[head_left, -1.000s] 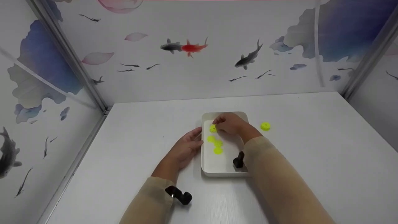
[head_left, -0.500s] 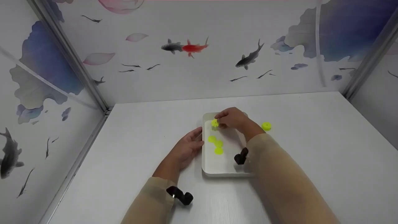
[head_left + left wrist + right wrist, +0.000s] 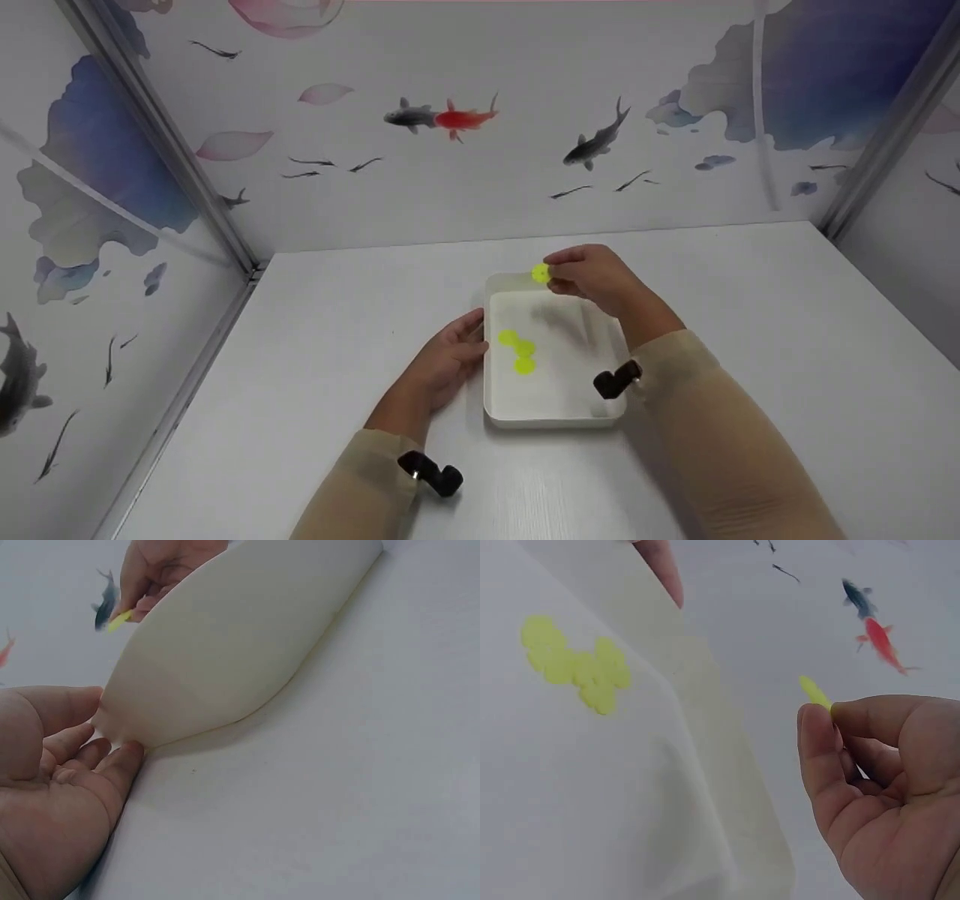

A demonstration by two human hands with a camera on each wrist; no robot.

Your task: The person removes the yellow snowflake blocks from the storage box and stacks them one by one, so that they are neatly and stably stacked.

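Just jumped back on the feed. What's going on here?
A person is working with bare hands: the right hand pinches a yellow disc, held up near the far end of the white tray. The left hand touches the tray's left side. More yellow pieces lie clustered inside.

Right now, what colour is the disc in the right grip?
Bright yellow; the disc shows best in the head view.
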